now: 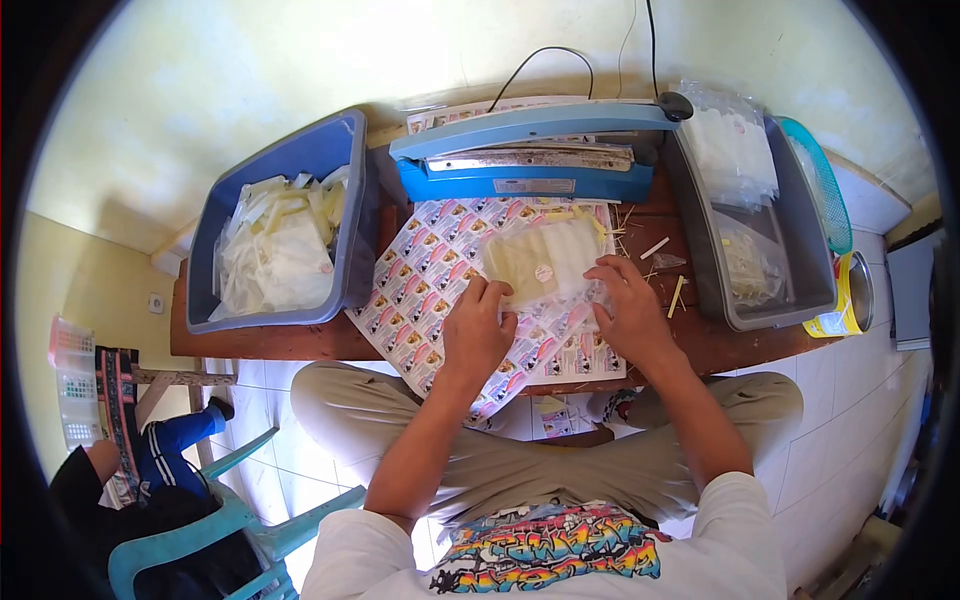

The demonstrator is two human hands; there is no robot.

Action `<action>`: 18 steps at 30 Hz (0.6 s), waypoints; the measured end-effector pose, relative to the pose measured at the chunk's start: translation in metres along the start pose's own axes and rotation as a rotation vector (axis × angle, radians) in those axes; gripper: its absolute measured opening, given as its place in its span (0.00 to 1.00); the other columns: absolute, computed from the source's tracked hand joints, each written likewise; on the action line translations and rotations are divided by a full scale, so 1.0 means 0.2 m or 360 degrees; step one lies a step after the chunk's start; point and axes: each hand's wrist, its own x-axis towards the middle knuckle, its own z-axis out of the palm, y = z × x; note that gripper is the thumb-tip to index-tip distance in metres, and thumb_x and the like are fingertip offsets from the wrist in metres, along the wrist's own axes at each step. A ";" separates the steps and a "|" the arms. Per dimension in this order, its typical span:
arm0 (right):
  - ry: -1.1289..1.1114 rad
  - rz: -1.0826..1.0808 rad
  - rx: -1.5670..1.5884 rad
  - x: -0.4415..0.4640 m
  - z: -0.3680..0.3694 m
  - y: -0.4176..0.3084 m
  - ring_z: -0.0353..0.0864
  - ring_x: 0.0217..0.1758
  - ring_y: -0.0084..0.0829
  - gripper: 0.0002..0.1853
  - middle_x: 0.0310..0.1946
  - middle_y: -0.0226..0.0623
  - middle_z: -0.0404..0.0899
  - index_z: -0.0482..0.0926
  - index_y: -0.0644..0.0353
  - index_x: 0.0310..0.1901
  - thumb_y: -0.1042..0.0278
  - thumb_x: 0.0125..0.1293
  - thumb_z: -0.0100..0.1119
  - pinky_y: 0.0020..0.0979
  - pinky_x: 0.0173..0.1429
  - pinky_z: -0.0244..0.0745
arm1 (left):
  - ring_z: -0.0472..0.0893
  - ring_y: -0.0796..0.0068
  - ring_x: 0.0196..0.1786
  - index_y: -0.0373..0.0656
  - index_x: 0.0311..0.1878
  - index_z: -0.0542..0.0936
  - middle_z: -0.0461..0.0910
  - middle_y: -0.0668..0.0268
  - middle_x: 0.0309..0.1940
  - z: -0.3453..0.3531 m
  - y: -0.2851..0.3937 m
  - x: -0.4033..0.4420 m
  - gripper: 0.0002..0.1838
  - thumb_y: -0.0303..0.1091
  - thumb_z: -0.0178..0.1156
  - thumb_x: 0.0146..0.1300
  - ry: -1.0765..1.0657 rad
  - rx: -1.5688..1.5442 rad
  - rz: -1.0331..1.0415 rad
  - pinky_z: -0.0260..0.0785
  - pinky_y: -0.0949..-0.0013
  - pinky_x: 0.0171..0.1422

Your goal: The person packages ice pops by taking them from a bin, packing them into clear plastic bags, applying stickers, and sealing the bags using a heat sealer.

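Note:
A clear plastic bag [535, 262] with flat, pale yellow and whitish contents and a small round label lies on printed paper sheets [425, 270]. My left hand [478, 325] has its fingers curled at the bag's lower left corner, pinching the plastic. At the lower right side, the bent fingers and thumb of my right hand [632, 308] grip the bag's edge. Just behind the bag stands a blue impulse sealer [525, 183], its long lever arm [530, 128] raised above the sealing bar.
A grey-blue bin [355, 235] of filled bags stands left. Another grey bin [735, 318] with packed bags [730, 150] is at right, near a green basket [825, 190] and yellow tin [845, 300]. Yellow scraps [677, 297] litter the wooden table [270, 343]. Someone sits on a green chair [190, 540].

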 end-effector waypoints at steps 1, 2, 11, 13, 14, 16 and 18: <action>0.0005 0.0006 0.0003 0.00 -0.02 -0.01 0.83 0.67 0.57 0.27 0.67 0.48 0.76 0.79 0.57 0.61 0.84 0.59 0.72 0.50 0.69 0.83 | 0.89 0.53 0.43 0.44 0.53 0.85 0.82 0.57 0.47 -0.02 0.00 0.00 0.19 0.23 0.73 0.57 -0.0006 0.0003 0.0006 0.84 0.53 0.50; -0.0010 0.0059 0.0026 -0.01 -0.04 -0.02 0.84 0.66 0.57 0.27 0.66 0.48 0.77 0.80 0.58 0.61 0.85 0.59 0.70 0.47 0.66 0.84 | 0.89 0.53 0.46 0.45 0.55 0.85 0.82 0.56 0.50 -0.04 0.00 0.00 0.20 0.23 0.72 0.58 -0.0087 -0.0039 0.0005 0.84 0.53 0.52; 0.0016 0.0384 0.0493 -0.10 -0.11 -0.01 0.89 0.61 0.46 0.24 0.60 0.47 0.83 0.82 0.62 0.62 0.84 0.63 0.64 0.40 0.58 0.91 | 0.79 0.49 0.72 0.50 0.71 0.80 0.76 0.56 0.72 -0.21 0.05 -0.10 0.34 0.24 0.70 0.58 -0.0353 0.0074 0.0190 0.80 0.51 0.69; 0.0036 0.0472 0.0605 -0.12 -0.12 0.00 0.89 0.61 0.44 0.23 0.60 0.47 0.84 0.83 0.63 0.62 0.85 0.64 0.63 0.38 0.57 0.91 | 0.77 0.47 0.75 0.50 0.72 0.79 0.74 0.55 0.75 -0.21 0.06 -0.13 0.35 0.24 0.70 0.58 -0.0389 0.0074 0.0263 0.79 0.50 0.72; 0.0012 0.0475 0.0617 -0.13 -0.13 0.00 0.89 0.60 0.44 0.24 0.62 0.47 0.83 0.83 0.62 0.62 0.85 0.63 0.64 0.38 0.57 0.91 | 0.74 0.46 0.77 0.50 0.73 0.79 0.72 0.54 0.76 -0.21 0.05 -0.14 0.36 0.25 0.71 0.58 -0.0383 0.0045 0.0312 0.75 0.49 0.76; -0.0006 0.0476 0.0628 -0.13 -0.17 0.00 0.90 0.59 0.45 0.24 0.64 0.47 0.82 0.83 0.62 0.62 0.84 0.63 0.64 0.38 0.58 0.90 | 0.71 0.44 0.79 0.50 0.74 0.78 0.70 0.53 0.77 -0.22 0.05 -0.16 0.37 0.26 0.73 0.57 -0.0377 0.0018 0.0369 0.72 0.48 0.80; 0.0027 -0.0034 0.0433 -0.12 -0.22 0.00 0.91 0.56 0.44 0.25 0.65 0.44 0.81 0.84 0.59 0.62 0.83 0.62 0.68 0.39 0.57 0.90 | 0.68 0.41 0.81 0.50 0.75 0.78 0.69 0.52 0.78 -0.23 0.06 -0.19 0.40 0.25 0.76 0.55 -0.0306 0.0036 0.0448 0.65 0.46 0.85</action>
